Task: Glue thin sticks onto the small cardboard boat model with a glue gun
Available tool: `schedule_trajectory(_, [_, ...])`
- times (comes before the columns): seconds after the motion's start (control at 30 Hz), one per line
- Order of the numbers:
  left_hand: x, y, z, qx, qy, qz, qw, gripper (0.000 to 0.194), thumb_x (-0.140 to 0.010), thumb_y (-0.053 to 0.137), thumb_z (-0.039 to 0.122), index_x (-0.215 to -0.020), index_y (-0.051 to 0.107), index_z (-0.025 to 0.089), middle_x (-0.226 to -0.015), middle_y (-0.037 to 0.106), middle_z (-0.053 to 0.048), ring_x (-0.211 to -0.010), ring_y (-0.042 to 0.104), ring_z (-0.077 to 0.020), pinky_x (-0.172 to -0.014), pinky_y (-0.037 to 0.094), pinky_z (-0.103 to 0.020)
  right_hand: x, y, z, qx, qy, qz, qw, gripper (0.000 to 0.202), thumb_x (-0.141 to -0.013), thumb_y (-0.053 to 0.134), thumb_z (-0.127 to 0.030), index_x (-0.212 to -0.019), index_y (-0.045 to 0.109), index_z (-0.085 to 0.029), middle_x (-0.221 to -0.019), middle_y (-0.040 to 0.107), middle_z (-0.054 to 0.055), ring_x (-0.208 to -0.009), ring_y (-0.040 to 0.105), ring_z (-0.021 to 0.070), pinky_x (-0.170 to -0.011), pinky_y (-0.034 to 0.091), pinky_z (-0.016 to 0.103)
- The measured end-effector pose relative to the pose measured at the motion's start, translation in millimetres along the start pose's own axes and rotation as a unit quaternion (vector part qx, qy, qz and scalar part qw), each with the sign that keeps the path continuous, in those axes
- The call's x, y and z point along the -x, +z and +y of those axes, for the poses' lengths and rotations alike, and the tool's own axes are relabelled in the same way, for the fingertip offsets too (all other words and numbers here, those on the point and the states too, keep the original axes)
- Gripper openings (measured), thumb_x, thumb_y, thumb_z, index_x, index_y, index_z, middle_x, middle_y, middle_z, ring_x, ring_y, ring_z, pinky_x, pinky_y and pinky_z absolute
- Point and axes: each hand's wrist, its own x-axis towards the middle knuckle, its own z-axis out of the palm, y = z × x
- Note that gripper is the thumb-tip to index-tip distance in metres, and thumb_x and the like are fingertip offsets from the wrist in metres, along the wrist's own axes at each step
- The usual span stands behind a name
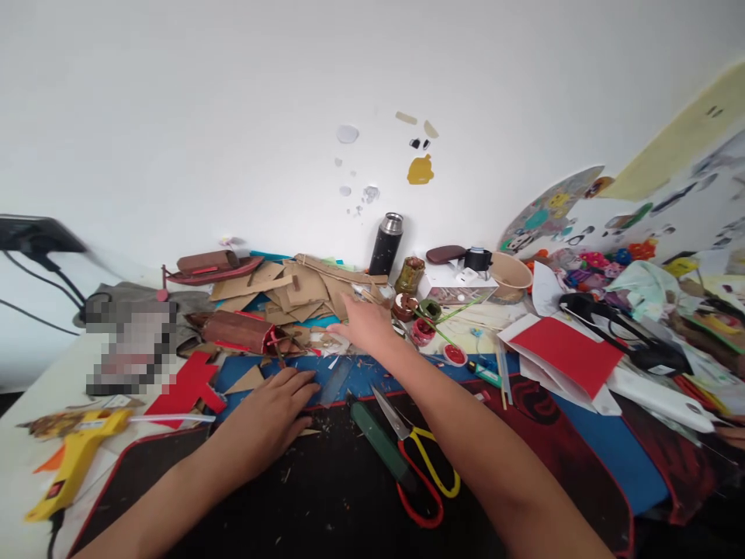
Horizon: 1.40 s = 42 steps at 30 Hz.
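Observation:
My left hand [282,404] rests low over the black mat [291,497], fingers loosely apart and nothing seen in them. Beside it lie a small cardboard triangle [247,380] and a clear ruler-like strip [336,382]. Stretched farther forward, my right hand [368,322] is at the right side of a heap of cardboard scraps [306,287], its thumb and index finger apart. A brown model boat [238,332] lies left of it, and another [213,266] sits behind. Between my forearms are scissors [407,435] and a green-handled cutter [381,442].
A yellow glue gun [81,458] lies at left. At the back stand a black flask [386,244] and paint jars [423,332]. Red and white card [567,353], a black strapped object [634,341] and colourful crafts [605,264] crowd the right.

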Motion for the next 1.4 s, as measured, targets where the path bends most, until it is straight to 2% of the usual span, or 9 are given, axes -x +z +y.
schedule_trajectory(0.17, [1,1.3,2,0.006,0.003,0.005,1.000,0.035,-0.095,0.067,0.021,-0.130,0.071,0.023,-0.145,0.067,-0.012,-0.136,0.059,-0.0340,-0.116,0.047,-0.052,-11,4,-1,0.035,-0.009,-0.010,0.999,0.051,-0.099,0.068,-0.041,-0.141,0.061,-0.014,-0.112,0.079,0.021,-0.106,0.076,0.0357,-0.087,0.057,0.042])
schedule_trajectory(0.27, [1,2.7,1,0.005,0.004,0.010,1.000,0.035,-0.096,0.066,0.021,-0.131,0.071,0.022,-0.147,0.066,-0.012,-0.137,0.058,-0.0339,-0.118,0.045,-0.052,-11,6,0,0.036,-0.005,-0.006,0.999,0.036,-0.102,0.061,-0.039,-0.127,0.069,-0.014,-0.110,0.079,0.021,-0.105,0.076,0.0353,-0.086,0.056,0.041])
schedule_trajectory(0.47, [-2,-2.6,1,-0.009,0.014,-0.011,1.000,0.035,-0.095,0.068,0.023,-0.130,0.072,0.019,-0.145,0.068,-0.015,-0.135,0.060,-0.0354,-0.115,0.048,-0.052,-7,1,1,0.032,-0.010,0.015,0.999,0.041,-0.110,0.045,-0.040,-0.130,0.072,-0.017,-0.109,0.080,0.019,-0.104,0.075,0.0336,-0.092,0.052,0.043])
schedule_trajectory(0.77, [-5,-13.3,5,-0.010,0.012,-0.037,0.999,0.035,-0.096,0.068,0.022,-0.131,0.072,0.017,-0.146,0.067,-0.014,-0.135,0.060,-0.0355,-0.116,0.049,-0.052,-7,-20,7,-0.067,0.020,0.137,0.988,0.038,-0.111,0.045,-0.039,-0.124,0.076,-0.022,-0.103,0.082,0.010,-0.097,0.075,0.0270,-0.085,0.047,0.032])
schedule_trajectory(1.1, [-8,-7.8,-1,0.009,0.004,-0.028,1.000,0.041,-0.096,0.066,0.021,-0.137,0.070,0.020,-0.148,0.067,-0.014,-0.138,0.059,-0.0359,-0.117,0.047,-0.054,20,-2,2,-0.111,-0.022,0.183,0.976,0.031,-0.110,0.052,-0.038,-0.122,0.077,-0.024,-0.106,0.084,0.006,-0.095,0.078,0.0223,-0.081,0.048,0.028])
schedule_trajectory(1.2, [-9,-13.5,-1,0.054,-0.005,-0.019,0.998,0.040,-0.097,0.062,0.023,-0.136,0.070,0.021,-0.150,0.065,-0.014,-0.139,0.059,-0.0348,-0.118,0.046,-0.053,29,9,0,-0.111,-0.070,0.182,0.975,0.029,-0.109,0.054,-0.034,-0.119,0.078,-0.021,-0.108,0.084,0.006,-0.093,0.079,0.0222,-0.081,0.051,0.028])
schedule_trajectory(1.3, [-16,-26.5,4,0.165,-0.050,0.034,0.984,0.040,-0.097,0.062,0.030,-0.135,0.071,0.022,-0.149,0.066,-0.014,-0.139,0.059,-0.0358,-0.118,0.045,-0.055,36,21,2,-0.126,-0.090,0.207,0.966,0.026,-0.109,0.056,-0.029,-0.118,0.078,-0.021,-0.110,0.084,0.006,-0.092,0.079,0.0212,-0.080,0.052,0.028])
schedule_trajectory(1.37, [-24,-37.6,11,0.303,-0.104,0.061,0.945,0.044,-0.095,0.066,0.040,-0.136,0.071,0.024,-0.142,0.071,-0.013,-0.133,0.064,-0.0358,-0.115,0.048,-0.053,40,26,4,-0.141,-0.097,0.230,0.958,0.025,-0.108,0.057,-0.028,-0.118,0.078,-0.020,-0.110,0.084,0.007,-0.090,0.080,0.0210,-0.080,0.054,0.028])
schedule_trajectory(1.4, [-29,-42.8,15,0.390,-0.136,0.054,0.909,0.047,-0.094,0.069,0.045,-0.137,0.071,0.026,-0.138,0.073,-0.011,-0.128,0.067,-0.0349,-0.113,0.050,-0.052,43,27,4,-0.150,-0.102,0.243,0.953,0.024,-0.108,0.057,-0.028,-0.117,0.078,-0.020,-0.109,0.084,0.007,-0.090,0.080,0.0212,-0.080,0.055,0.028])
